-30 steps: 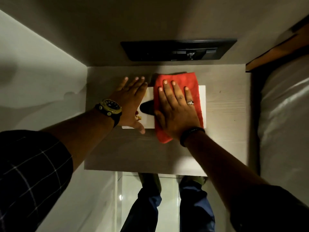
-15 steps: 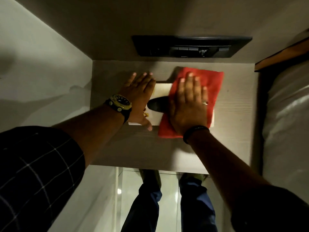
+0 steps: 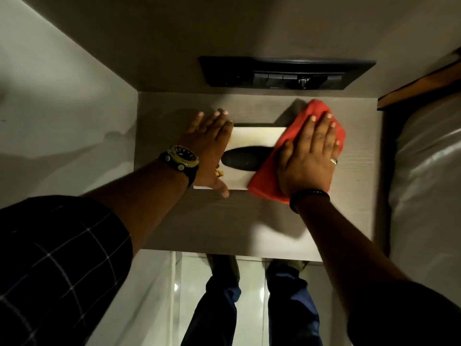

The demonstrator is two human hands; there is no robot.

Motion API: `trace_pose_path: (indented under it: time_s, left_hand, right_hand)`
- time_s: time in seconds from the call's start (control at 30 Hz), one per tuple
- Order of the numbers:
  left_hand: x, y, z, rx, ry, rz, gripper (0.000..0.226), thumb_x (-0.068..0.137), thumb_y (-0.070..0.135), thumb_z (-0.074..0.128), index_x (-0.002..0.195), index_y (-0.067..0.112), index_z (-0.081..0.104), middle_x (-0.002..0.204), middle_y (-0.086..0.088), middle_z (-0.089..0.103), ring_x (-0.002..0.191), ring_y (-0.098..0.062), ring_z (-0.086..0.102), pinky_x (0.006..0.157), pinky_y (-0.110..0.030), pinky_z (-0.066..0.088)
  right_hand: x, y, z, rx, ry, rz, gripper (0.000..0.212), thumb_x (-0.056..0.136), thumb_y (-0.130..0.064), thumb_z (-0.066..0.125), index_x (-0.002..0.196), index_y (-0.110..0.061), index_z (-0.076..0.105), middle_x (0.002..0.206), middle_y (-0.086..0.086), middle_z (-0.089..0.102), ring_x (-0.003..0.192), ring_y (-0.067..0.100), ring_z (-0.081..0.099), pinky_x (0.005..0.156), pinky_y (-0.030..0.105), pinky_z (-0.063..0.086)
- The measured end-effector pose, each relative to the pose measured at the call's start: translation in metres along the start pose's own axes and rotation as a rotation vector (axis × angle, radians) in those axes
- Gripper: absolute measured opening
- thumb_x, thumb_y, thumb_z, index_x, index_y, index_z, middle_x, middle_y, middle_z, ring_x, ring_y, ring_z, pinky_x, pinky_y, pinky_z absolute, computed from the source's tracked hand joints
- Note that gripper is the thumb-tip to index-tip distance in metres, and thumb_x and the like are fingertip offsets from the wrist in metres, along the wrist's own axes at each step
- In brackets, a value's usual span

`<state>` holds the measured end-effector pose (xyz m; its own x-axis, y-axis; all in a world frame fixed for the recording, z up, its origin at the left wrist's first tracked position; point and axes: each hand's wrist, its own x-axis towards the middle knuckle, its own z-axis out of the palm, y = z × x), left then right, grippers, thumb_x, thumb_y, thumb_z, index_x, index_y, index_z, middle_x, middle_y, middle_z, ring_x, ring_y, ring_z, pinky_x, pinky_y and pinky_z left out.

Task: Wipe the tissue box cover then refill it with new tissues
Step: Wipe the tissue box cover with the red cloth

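A white tissue box cover (image 3: 254, 137) with a dark oval slot (image 3: 243, 159) lies flat on a pale wooden bedside table (image 3: 224, 221). My left hand (image 3: 208, 143) rests flat on the cover's left end, thumb at the near edge, holding it down. My right hand (image 3: 310, 156) presses flat on a red cloth (image 3: 264, 181) spread over the cover's right end; the cloth hangs past the right and near edges. The right part of the cover is hidden under cloth and hand. No tissues show in the slot.
A black switch panel (image 3: 284, 73) sits on the wall behind the table. A bed with white sheets (image 3: 429, 176) borders the right side. A wall (image 3: 62, 108) closes the left. My legs (image 3: 252, 308) stand on glossy tiles below the table's front edge.
My right hand has slid the red cloth rightward along the cover, exposing the whole oval slot. My left hand has stayed on the left end.
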<state>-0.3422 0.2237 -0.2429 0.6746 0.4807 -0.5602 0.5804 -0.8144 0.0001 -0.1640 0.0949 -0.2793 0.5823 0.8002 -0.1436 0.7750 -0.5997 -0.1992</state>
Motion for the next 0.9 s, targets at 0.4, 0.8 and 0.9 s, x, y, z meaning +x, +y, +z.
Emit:
trace_pose_path:
  time_s: [0.4, 0.8, 0.9]
  left_hand:
    - [-0.002, -0.001, -0.002, -0.017, 0.028, 0.014, 0.153, 0.045, 0.085, 0.069, 0.15, 0.005, -0.01, 0.16, -0.017, -0.011, 0.148, -0.034, -0.01, 0.111, -0.044, -0.017]
    - [0.0, 0.0, -0.001, -0.016, -0.025, 0.005, 0.156, 0.042, 0.09, 0.062, 0.149, 0.007, -0.017, 0.159, -0.015, -0.018, 0.147, -0.029, -0.015, 0.113, -0.043, -0.016]
    - [0.0, -0.001, 0.001, -0.012, -0.01, 0.009, 0.156, 0.043, 0.088, 0.064, 0.148, 0.007, -0.017, 0.159, -0.015, -0.017, 0.147, -0.03, -0.014, 0.113, -0.043, -0.016]
  right_hand:
    - [-0.006, -0.028, 0.0, -0.14, -0.124, -0.359, 0.068, 0.099, -0.045, 0.025, 0.154, -0.008, 0.01, 0.162, 0.019, 0.007, 0.149, 0.035, 0.005, 0.119, 0.052, 0.002]
    - [-0.012, 0.024, -0.005, -0.121, -0.098, -0.384, 0.074, 0.094, -0.053, 0.03, 0.154, -0.011, 0.016, 0.161, 0.017, 0.014, 0.148, 0.036, 0.012, 0.119, 0.052, 0.008]
    - [-0.012, 0.03, -0.006, -0.024, -0.071, -0.24, 0.075, 0.094, -0.052, 0.032, 0.154, -0.009, 0.016, 0.161, 0.02, 0.012, 0.148, 0.039, 0.009, 0.118, 0.055, 0.012]
